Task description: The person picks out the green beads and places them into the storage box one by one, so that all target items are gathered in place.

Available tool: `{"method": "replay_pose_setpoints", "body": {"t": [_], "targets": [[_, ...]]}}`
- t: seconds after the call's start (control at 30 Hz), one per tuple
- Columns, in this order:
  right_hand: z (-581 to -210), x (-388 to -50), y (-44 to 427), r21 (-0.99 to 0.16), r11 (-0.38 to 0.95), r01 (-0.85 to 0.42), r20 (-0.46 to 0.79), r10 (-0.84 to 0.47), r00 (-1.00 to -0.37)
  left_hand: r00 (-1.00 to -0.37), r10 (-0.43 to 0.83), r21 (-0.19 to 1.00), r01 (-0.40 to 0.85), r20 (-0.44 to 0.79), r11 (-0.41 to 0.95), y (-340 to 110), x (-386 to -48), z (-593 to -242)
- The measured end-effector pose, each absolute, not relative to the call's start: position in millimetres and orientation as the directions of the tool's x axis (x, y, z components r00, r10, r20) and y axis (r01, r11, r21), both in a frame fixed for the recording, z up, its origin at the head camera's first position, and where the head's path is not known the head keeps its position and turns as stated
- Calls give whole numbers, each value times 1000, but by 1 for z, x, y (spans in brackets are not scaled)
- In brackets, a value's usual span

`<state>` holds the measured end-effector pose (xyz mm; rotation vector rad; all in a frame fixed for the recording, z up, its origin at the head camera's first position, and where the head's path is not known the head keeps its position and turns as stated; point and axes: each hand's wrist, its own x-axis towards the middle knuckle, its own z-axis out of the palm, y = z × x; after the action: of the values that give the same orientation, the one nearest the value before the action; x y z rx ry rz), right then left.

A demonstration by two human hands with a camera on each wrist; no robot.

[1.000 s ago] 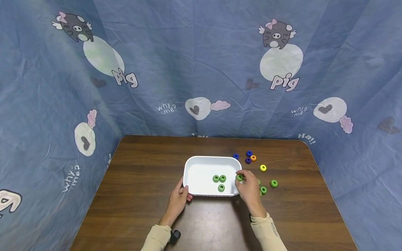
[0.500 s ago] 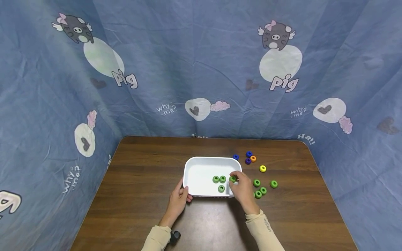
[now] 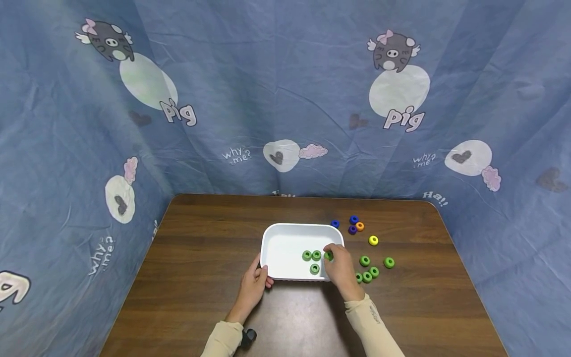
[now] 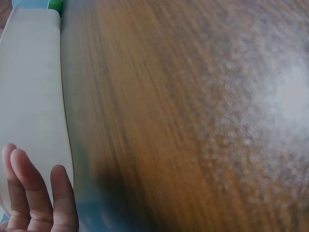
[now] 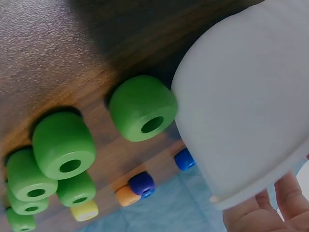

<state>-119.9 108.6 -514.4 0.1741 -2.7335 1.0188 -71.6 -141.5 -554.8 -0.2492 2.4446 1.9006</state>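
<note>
A white tray (image 3: 285, 238) stands on the wooden table. My left hand (image 3: 253, 286) holds its front left corner, thumb at the rim. In the left wrist view, fingers (image 4: 31, 183) of that hand lie along the outside wall. My right hand (image 3: 341, 271) reaches over the tray's right side and pinches a green bead (image 3: 328, 256) low inside, partly hidden by the fingers. Beside it in the tray lie a green bead (image 3: 316, 255), another green bead (image 3: 307, 255) and a third green bead (image 3: 314, 268). The right wrist view hides the held bead behind the tray wall.
Right of the tray lie several loose green beads (image 3: 374, 271), one touching or nearly touching its wall. Farther back are a yellow bead (image 3: 373, 240), an orange bead (image 3: 359, 226) and several blue or purple beads (image 3: 354, 219). Blue printed cloth (image 3: 214, 99) surrounds the table (image 3: 200, 248).
My right hand has moved left from the tray's right rim with the green bead and lowered it beside the others. Green beads on the table came into view. My left hand has stayed put.
</note>
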Motion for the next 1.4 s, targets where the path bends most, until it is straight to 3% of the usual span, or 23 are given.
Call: {"method": "replay_pose_setpoints", "body": {"t": [0.83,1.07,1.27,1.4], "targets": [[-516,-132,91,-464,881,-92,-4,-106,-994,-985,-110,956,-157,-133,249,-140,-71,-555],[-518,-131,91,-485,872,-73,-16,-92,-996,-986,-103,953,-151,-128,261,-141,-70,-554],[-525,-128,94,-507,850,-138,80,-113,-990,-987,-101,952,-146,-123,270,-142,-70,-553],[-525,-129,94,-509,850,-133,71,-112,-991,-988,-101,952,-143,-120,271,-141,-70,-552]]}}
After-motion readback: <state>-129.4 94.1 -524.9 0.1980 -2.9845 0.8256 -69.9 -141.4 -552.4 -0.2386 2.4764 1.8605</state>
